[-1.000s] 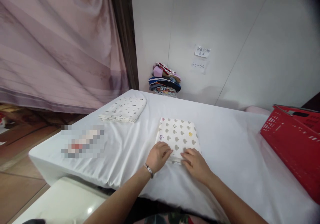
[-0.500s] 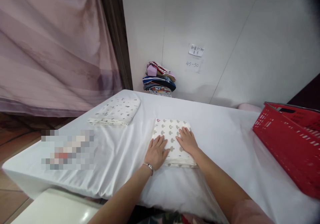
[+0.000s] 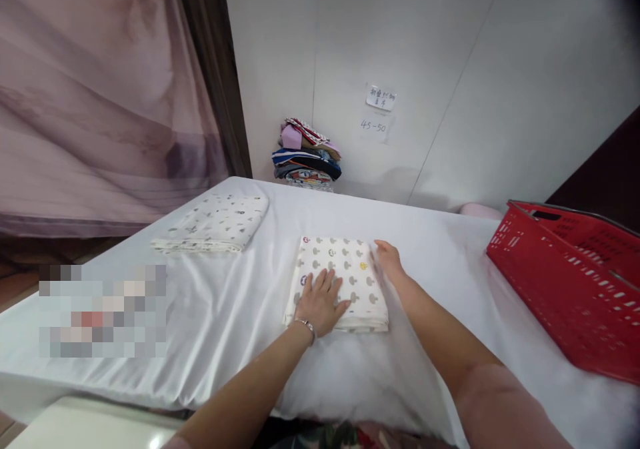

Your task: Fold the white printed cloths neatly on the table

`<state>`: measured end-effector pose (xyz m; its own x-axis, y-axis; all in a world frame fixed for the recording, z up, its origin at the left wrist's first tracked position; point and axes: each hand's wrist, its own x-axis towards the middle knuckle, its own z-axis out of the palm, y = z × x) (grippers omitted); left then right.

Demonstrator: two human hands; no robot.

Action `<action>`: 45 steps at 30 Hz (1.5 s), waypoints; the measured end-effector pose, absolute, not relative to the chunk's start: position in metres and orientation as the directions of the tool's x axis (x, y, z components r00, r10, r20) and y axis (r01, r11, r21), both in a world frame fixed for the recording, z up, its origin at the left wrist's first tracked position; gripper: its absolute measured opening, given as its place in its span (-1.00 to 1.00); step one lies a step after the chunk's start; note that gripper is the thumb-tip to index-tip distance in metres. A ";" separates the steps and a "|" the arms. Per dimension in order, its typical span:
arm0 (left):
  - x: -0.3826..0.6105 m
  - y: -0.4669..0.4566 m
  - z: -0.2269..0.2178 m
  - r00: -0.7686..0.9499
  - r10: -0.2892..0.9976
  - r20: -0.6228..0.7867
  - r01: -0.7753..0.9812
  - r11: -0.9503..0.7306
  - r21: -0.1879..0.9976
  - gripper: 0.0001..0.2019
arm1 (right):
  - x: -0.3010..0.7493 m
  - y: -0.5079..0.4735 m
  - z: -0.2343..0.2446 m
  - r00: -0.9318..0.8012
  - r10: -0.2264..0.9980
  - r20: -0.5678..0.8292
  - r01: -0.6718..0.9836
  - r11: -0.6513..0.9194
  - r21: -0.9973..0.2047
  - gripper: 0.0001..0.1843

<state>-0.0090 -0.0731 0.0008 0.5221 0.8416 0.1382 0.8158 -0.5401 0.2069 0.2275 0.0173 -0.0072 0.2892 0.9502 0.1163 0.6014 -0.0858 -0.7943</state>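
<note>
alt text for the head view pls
The left hand presses flat on a folded mushroom-print cloth on a white-covered table; the right hand touches its far right corner. A second folded cloth lies left, a red basket right.

A folded cream cloth printed with grey mushroom shapes (image 3: 340, 279) lies near the middle of the worktop covered in white sheeting (image 3: 450, 262), with the left hand (image 3: 320, 302) spread flat on its near left part and the right hand (image 3: 389, 262) resting at its far right edge. A second folded pale patterned cloth (image 3: 213, 222) lies well apart to the far left, and a red plastic basket (image 3: 570, 282) stands at the right. A stack of folded coloured garments (image 3: 306, 159) sits against the white wall (image 3: 450, 49) at the far side, below two small paper notes (image 3: 380, 99).
</note>
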 end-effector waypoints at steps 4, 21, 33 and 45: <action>-0.010 -0.073 0.001 0.515 0.846 0.135 0.822 -0.533 0.201 -0.41 | 0.249 0.035 -0.009 0.282 0.958 0.060 0.549 -0.109 -0.829 -0.55; -0.013 -0.073 0.000 0.522 0.835 0.172 0.813 -0.549 0.195 -0.44 | 0.246 0.065 -0.013 0.046 0.999 0.013 0.398 -0.007 -0.917 -0.50; -0.014 -0.076 0.001 0.528 0.832 0.172 0.814 -0.553 0.176 -0.43 | 0.253 0.081 -0.025 0.167 0.977 0.133 0.682 -0.017 -0.731 -0.66; -0.012 -0.075 0.000 0.515 0.840 0.170 0.812 -0.542 0.217 -0.44 | 0.246 0.058 0.006 0.146 0.980 0.132 0.714 -0.012 -0.700 -0.56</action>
